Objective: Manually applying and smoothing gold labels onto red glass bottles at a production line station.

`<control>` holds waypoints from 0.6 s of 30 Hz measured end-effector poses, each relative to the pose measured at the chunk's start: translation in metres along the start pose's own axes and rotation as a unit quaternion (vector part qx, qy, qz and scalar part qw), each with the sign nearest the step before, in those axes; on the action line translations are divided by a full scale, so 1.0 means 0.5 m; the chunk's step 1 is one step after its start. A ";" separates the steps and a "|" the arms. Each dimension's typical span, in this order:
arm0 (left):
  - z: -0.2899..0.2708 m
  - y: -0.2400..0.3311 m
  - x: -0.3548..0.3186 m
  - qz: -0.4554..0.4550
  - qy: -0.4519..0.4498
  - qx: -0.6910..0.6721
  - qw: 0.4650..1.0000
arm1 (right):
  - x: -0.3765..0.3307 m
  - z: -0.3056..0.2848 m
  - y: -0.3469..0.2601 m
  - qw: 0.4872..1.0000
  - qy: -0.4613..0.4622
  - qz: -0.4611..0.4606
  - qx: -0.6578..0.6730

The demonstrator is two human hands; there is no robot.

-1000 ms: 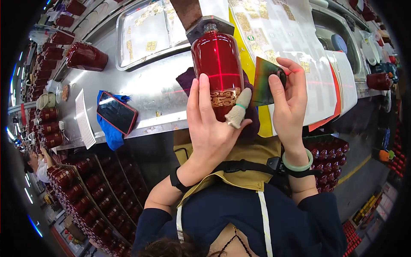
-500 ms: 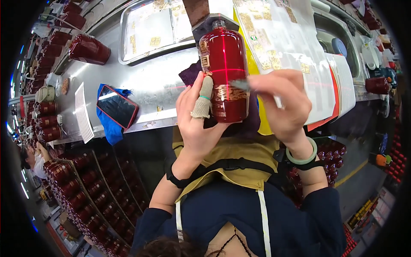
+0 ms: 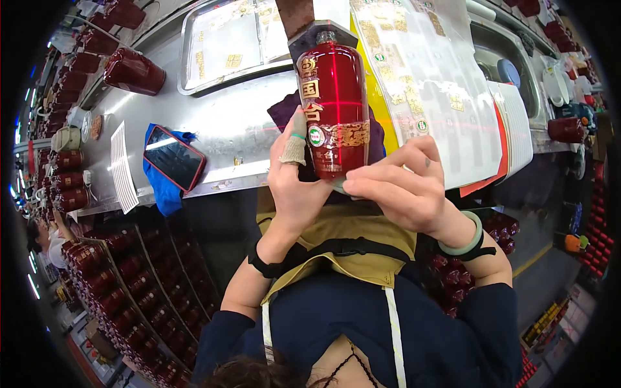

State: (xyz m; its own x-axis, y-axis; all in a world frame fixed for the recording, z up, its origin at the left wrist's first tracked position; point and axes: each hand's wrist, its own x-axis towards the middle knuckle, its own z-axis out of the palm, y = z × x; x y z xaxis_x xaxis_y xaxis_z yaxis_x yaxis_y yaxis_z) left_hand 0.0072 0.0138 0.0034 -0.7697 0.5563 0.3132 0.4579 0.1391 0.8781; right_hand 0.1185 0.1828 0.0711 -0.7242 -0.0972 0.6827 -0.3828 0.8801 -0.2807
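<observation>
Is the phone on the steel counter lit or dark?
Dark. The red-cased phone lies face up on a blue cloth; its screen is black, showing only a pale glare streak.

Steel bench [image 3: 233,139]: phone [image 3: 173,158] on blue cloth [image 3: 162,191]; left of phone, white strip stack [image 3: 121,167]; above, tray [image 3: 229,42], red bottle [image 3: 134,71].

Landmark: the red bottle [image 3: 333,107], held upright over the steel bench [image 3: 233,139]. Left of the bottle the bench lies bare as far as the phone [image 3: 173,157] on its blue cloth [image 3: 162,187], with a white card stack [image 3: 121,167] beyond. Behind and left of the bottle a metal tray [image 3: 226,45] fills the bench. Right of the bottle, label sheets [image 3: 433,90] cover the top. Below it, both hands close the near side.
</observation>
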 end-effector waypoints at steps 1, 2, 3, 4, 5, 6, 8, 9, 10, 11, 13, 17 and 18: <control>-0.001 0.003 0.000 0.000 0.006 -0.009 1.000 | -0.003 -0.001 -0.003 0.999 -0.017 0.041 0.006; -0.006 0.007 0.001 0.048 0.008 0.032 0.998 | -0.005 0.000 -0.003 0.997 0.011 0.069 -0.018; -0.009 0.011 0.001 0.096 0.012 0.074 0.993 | -0.008 -0.001 -0.003 0.991 0.053 0.116 -0.036; -0.015 0.015 0.001 0.110 0.009 0.117 0.987 | -0.009 0.001 -0.004 0.986 0.062 0.134 -0.071; -0.017 0.017 0.003 0.115 0.005 0.115 0.987 | -0.009 0.002 -0.004 0.991 0.064 0.090 -0.076; -0.018 0.017 0.006 0.132 0.012 0.123 0.984 | -0.008 0.003 -0.006 0.995 0.045 0.075 -0.053; -0.017 0.016 0.010 0.147 0.019 0.133 0.980 | -0.003 0.007 -0.006 1.000 -0.004 -0.007 -0.012; -0.015 0.014 0.012 0.152 0.021 0.130 0.979 | 0.001 0.008 -0.010 1.000 -0.003 -0.030 0.005; -0.011 0.014 0.011 0.149 0.028 0.122 0.981 | 0.006 0.010 -0.008 1.000 -0.004 0.027 0.008; -0.008 0.013 0.008 0.143 0.030 0.116 0.982 | 0.011 0.008 -0.010 0.999 0.022 0.039 0.006; -0.005 0.013 0.001 0.113 0.029 0.086 0.989 | 0.020 0.009 -0.006 0.988 0.052 0.117 -0.091; 0.004 0.003 0.001 0.081 0.039 0.077 0.993 | 0.012 0.015 -0.013 0.998 -0.021 -0.057 0.019; 0.003 0.003 -0.003 0.062 0.030 0.054 0.996 | 0.007 0.013 -0.016 0.997 -0.047 -0.053 0.025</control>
State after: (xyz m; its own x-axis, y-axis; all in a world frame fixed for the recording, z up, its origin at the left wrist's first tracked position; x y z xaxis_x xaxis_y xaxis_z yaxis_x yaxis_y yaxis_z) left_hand 0.0099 0.0144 0.0038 -0.7273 0.5260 0.4409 0.5942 0.1609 0.7881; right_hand 0.1153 0.1722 0.0713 -0.7287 -0.2334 0.6439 -0.4858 0.8388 -0.2458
